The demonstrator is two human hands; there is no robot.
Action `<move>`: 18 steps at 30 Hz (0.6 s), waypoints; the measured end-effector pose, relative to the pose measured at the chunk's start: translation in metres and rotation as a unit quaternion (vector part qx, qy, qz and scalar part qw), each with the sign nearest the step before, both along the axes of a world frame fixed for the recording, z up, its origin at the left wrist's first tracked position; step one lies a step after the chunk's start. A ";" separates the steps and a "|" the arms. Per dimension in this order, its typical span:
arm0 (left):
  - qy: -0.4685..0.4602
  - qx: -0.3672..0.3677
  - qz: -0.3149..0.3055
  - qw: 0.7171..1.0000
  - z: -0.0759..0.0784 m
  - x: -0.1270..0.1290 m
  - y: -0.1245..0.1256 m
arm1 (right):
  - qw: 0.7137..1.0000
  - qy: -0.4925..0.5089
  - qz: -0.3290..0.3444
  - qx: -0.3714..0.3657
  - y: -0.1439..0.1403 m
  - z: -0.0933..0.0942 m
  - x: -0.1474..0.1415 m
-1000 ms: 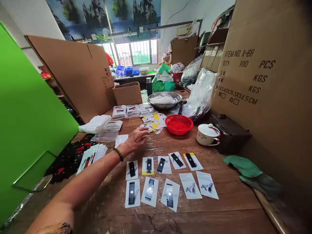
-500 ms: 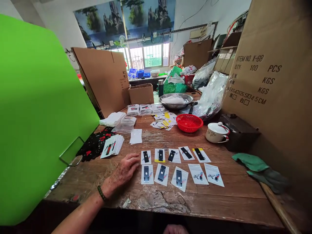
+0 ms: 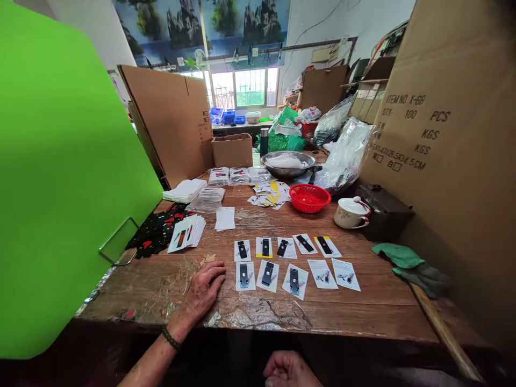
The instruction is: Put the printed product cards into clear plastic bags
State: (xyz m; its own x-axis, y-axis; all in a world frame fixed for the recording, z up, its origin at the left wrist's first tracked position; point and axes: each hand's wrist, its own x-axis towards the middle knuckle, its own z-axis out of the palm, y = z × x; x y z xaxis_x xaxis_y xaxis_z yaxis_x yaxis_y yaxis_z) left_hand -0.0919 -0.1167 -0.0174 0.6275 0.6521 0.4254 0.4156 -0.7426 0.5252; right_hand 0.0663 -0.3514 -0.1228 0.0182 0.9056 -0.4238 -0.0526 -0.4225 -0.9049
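My left hand lies flat on the wooden table, fingers spread, holding nothing, just left of two rows of small printed cards. Most cards carry a black clip; two at the right show only print. My right hand sits below the table's front edge at the bottom of the view, fingers curled, with nothing visible in it. A stack of the same cards lies farther left on the table.
A red basket, a lidded white cup, a metal bowl and loose cards stand farther back. Tall cardboard boxes wall the right side, a green panel the left. A green cloth lies at the right edge.
My left hand has drawn back from the far middle of the table to the near edge beside the card rows. My right hand has come into view at the bottom.
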 end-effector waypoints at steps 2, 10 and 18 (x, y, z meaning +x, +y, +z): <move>-0.009 0.009 -0.002 1.000 -0.004 0.000 0.003 | 1.000 0.000 -0.006 0.003 0.000 0.003 0.000; -0.027 0.043 -0.015 0.999 -0.012 0.001 0.016 | 0.999 -0.013 -0.030 0.003 0.002 0.005 0.002; -0.031 0.042 -0.012 0.999 -0.013 0.000 0.019 | 1.000 -0.020 -0.021 -0.013 0.007 -0.008 0.003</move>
